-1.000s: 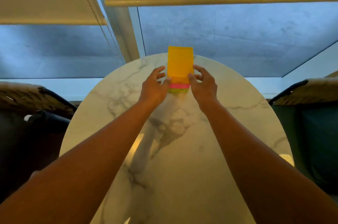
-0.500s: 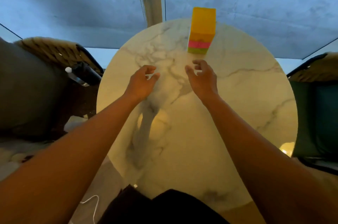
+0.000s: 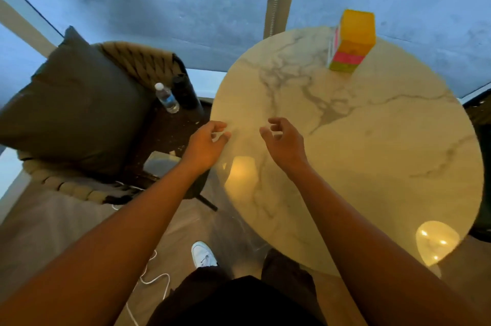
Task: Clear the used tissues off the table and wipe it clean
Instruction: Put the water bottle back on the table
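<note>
Status: no used tissues visible anywhere on the round white marble counter (image 3: 372, 166), so the clearing part looks done, as far as this view shows. Whether it's been wiped I can't tell; the top looks glossy with lamp reflections, but no cloth or wipe is in sight, and neither hand holds one.

Only item on the counter: an upright yellow box with pink and green bands (image 3: 352, 41), at the far edge.

Left hand (image 3: 206, 143) hovers over the counter's left rim, fingers loosely curled, holding nothing. Right hand (image 3: 284, 141) is just beside it over the counter, same loose curl, nothing in it. The box is well apart from both, far-right of the right hand.

If a wipe remains, a cloth needs fetching first.
</note>
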A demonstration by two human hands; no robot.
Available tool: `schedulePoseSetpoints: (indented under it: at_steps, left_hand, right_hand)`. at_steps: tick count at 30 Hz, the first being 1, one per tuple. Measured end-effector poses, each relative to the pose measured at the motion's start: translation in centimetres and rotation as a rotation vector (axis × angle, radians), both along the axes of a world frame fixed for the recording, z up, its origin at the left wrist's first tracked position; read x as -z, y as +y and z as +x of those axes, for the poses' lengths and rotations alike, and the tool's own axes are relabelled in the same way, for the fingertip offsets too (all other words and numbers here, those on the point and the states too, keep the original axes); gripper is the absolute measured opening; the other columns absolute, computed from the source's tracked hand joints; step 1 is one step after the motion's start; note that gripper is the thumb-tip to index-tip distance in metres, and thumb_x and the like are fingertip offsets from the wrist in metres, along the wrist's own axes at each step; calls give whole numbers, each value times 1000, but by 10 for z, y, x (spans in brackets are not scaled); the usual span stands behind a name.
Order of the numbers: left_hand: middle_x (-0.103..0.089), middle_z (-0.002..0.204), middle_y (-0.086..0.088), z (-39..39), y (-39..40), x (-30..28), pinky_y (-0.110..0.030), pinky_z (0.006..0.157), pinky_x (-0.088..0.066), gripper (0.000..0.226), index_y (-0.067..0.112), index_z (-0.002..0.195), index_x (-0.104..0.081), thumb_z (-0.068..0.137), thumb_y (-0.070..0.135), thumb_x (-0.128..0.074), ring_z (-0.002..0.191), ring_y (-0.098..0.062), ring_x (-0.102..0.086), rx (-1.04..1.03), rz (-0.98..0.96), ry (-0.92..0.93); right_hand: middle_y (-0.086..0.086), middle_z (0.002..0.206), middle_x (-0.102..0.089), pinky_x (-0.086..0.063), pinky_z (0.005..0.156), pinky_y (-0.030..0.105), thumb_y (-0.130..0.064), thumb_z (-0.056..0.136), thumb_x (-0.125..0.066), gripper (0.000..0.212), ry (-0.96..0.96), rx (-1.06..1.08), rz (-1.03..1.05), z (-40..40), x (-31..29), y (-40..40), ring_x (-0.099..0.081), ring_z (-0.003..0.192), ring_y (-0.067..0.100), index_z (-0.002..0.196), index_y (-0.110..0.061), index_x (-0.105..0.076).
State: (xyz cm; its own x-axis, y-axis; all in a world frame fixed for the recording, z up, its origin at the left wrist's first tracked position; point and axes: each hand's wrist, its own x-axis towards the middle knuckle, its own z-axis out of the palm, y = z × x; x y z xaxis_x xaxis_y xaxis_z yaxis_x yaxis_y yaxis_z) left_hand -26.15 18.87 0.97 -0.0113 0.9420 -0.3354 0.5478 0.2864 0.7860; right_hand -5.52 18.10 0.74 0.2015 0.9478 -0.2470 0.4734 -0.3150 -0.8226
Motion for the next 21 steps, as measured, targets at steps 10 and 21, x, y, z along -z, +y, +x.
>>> schedulePoseSetpoints:
  at_steps: [10, 21]
  left_hand:
    - [-60, 116, 10, -157, -25, 10, -29, 98, -47, 27, 25, 125, -62, 98, 28, -64, 114, -12, -57, -79, -48, 56]
    - [-61, 123, 9, -227, 45, 66, -29, 98, -47, 30, 24, 129, -60, 100, 30, -61, 119, -12, -57, -157, -145, 96]
  right_hand:
    - [-1, 116, -67, -44, 85, 23, -33, 95, -68, 33, 58, -69, -2, -154, 14, -22, -63, 103, 14, 125, -20, -63]
    - [-1, 138, -59, -42, 95, 18, -32, 98, -65, 48, 103, -227, -110, -246, 86, 57, -55, 127, 13, 142, -19, -50]
